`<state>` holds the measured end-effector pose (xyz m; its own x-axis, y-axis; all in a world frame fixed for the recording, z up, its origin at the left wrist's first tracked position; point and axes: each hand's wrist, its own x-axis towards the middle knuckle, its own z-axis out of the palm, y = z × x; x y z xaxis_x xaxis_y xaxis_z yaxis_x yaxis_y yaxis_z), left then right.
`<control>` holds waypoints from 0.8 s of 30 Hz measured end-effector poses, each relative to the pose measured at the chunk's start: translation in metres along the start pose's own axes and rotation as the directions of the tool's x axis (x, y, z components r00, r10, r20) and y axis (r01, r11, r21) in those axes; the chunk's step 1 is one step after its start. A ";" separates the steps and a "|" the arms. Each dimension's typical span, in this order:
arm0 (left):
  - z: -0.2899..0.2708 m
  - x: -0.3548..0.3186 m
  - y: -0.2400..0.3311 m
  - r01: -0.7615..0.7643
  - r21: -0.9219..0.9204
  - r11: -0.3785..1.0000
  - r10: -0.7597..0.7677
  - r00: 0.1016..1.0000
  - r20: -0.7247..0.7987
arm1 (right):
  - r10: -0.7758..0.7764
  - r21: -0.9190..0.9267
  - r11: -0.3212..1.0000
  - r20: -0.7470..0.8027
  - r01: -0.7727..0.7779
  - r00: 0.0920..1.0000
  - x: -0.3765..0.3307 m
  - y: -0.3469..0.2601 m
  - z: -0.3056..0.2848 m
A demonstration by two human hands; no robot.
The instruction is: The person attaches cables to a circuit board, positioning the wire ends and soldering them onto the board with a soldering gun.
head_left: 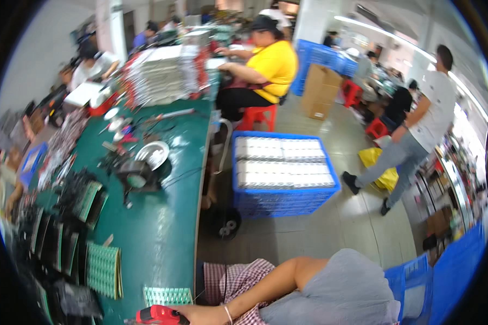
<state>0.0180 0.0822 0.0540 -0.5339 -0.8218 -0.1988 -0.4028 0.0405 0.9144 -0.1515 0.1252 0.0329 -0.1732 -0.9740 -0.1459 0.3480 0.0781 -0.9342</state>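
My right hand [203, 314] reaches over the bench edge at the bottom of the head view. Its fingers close around a red and black hand tool [160, 314], partly cut off by the lower edge, so its exact kind is unclear. Just beyond the tool, a green circuit board panel [168, 296] lies on the green bench top [165, 238]. My left hand is out of the picture. Farther left stands a stack of green circuit board panels [103, 270], beside several dark parts with green boards [57, 244].
A blue crate [284, 203] full of white pieces stands right of the bench. On the bench are a metal bowl [154, 154], a dark device [138, 177] and tall stacks [165, 76]. A seated person in yellow [276, 65] works there; another person [431, 114] stands right.
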 end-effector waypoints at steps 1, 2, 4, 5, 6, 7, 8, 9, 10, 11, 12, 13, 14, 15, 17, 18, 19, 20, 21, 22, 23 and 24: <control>-0.002 -0.001 -0.002 -0.034 0.071 0.997 0.035 0.999 -0.006 | -0.042 -0.090 0.995 0.015 0.044 0.999 0.000 -0.004 0.001; -0.005 0.000 0.000 -0.075 0.135 0.988 0.067 0.995 0.068 | -0.063 -0.167 0.984 0.021 0.066 0.998 0.000 -0.007 -0.003; -0.002 0.006 0.004 0.032 0.104 0.994 -0.032 0.999 -0.001 | -0.113 -0.234 0.966 0.015 0.113 0.993 0.006 -0.002 -0.002; 0.004 0.010 -0.012 0.038 0.032 0.999 -0.037 0.999 -0.028 | -0.138 -0.230 0.964 -0.012 0.131 0.990 0.005 0.000 0.003; 0.007 0.008 -0.019 0.048 -0.042 0.998 -0.050 0.996 -0.067 | -0.050 -0.292 0.955 0.023 0.054 0.998 0.004 -0.010 0.002; 0.008 0.008 -0.004 -0.113 0.084 0.990 0.121 0.987 -0.103 | 0.037 -0.361 0.933 0.055 -0.015 0.998 0.005 -0.018 0.003; 0.012 0.010 -0.007 -0.106 0.060 0.993 0.113 0.986 -0.124 | 0.078 -0.286 0.955 -0.019 -0.080 0.997 0.002 -0.016 0.002; 0.011 0.010 -0.002 -0.064 0.003 0.998 0.064 0.989 -0.132 | 0.128 -0.222 0.965 -0.075 -0.142 0.989 0.004 -0.015 0.002; 0.009 0.010 -0.004 -0.053 -0.008 0.999 0.051 0.990 -0.132 | 0.198 -0.224 0.952 -0.060 -0.207 0.978 0.007 -0.020 0.000; 0.010 0.011 -0.001 -0.049 -0.067 0.997 0.037 0.985 -0.166 | 0.264 -0.230 0.935 -0.052 -0.269 0.963 0.011 -0.027 -0.003; 0.008 0.014 -0.001 -0.013 -0.125 0.992 -0.005 0.989 -0.146 | 0.218 -0.183 0.956 -0.083 -0.230 0.972 0.015 -0.025 -0.003; 0.009 0.013 -0.007 0.014 -0.184 0.983 -0.039 0.991 -0.131 | 0.171 -0.137 0.973 -0.126 -0.188 0.977 0.017 -0.022 -0.003; 0.011 0.014 -0.012 0.020 -0.247 0.969 -0.054 0.989 -0.134 | 0.203 -0.168 0.960 -0.131 -0.224 0.970 0.018 -0.021 -0.007; 0.014 0.014 -0.016 0.019 -0.310 0.951 -0.063 0.989 -0.133 | 0.214 -0.108 0.968 -0.118 -0.227 0.970 0.020 -0.016 -0.007; 0.015 0.015 -0.017 0.015 -0.306 0.952 -0.061 0.988 -0.142 | 0.218 -0.104 0.967 -0.142 -0.234 0.966 0.019 -0.014 0.001; 0.016 0.014 -0.018 0.011 -0.320 0.947 -0.054 0.991 -0.126 | 0.224 -0.109 0.965 -0.141 -0.240 0.964 0.017 -0.013 0.001; 0.018 0.014 -0.018 0.006 -0.332 0.943 -0.045 0.993 -0.108 | 0.256 -0.095 0.959 -0.114 -0.267 0.960 0.016 -0.013 0.001; 0.015 0.013 -0.018 0.004 -0.264 0.964 -0.021 0.998 -0.061 | 0.286 -0.081 0.953 -0.088 -0.293 0.954 0.014 -0.013 0.000; 0.017 0.013 -0.018 0.008 -0.265 0.964 -0.025 0.998 -0.061 | 0.289 -0.081 0.952 -0.086 -0.296 0.953 0.013 -0.012 -0.001; 0.020 0.014 -0.019 -0.021 -0.271 0.962 -0.002 0.996 -0.084 | 0.318 -0.096 0.941 -0.081 -0.325 0.944 0.012 -0.011 -0.004; 0.021 0.013 -0.020 -0.049 -0.276 0.960 0.020 0.994 -0.107 | 0.348 -0.111 0.929 -0.075 -0.354 0.935 0.011 -0.010 -0.005; 0.022 0.014 -0.021 -0.046 -0.276 0.960 0.017 0.994 -0.109 | 0.351 -0.110 0.928 -0.073 -0.357 0.934 0.012 -0.011 -0.004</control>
<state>0.0030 0.0823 0.0242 -0.4564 -0.8780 -0.1440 -0.1570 -0.0799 0.9844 -0.1612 0.1141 0.0397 -0.1068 -0.8665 -0.4877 0.2829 0.4437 -0.8503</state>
